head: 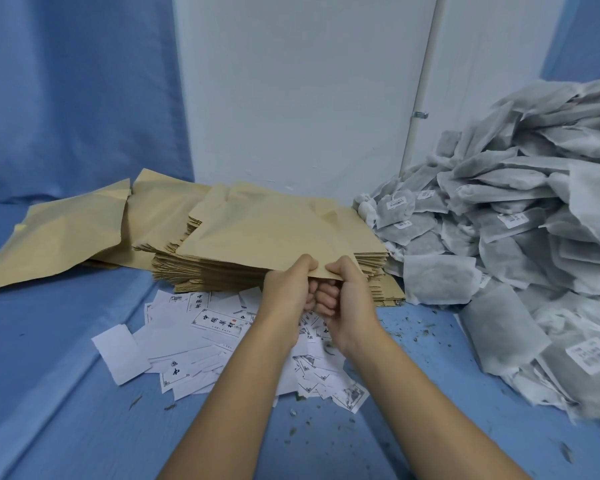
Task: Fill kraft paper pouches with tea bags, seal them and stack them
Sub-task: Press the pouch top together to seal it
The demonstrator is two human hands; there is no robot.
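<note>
Kraft paper pouch, the top one, lies on the stack of flat pouches in the middle of the blue-covered table, its near edge pinched by both hands. Left hand and right hand sit side by side, thumbs on the paper, fingers curled beneath. This looks like parting the mouth: best to rub the two layers apart with the thumbs, then lift the pouch clear so the stack does not slide. Tea bags lie heaped just right of the stack; printed paper slips lie under the wrists.
</note>
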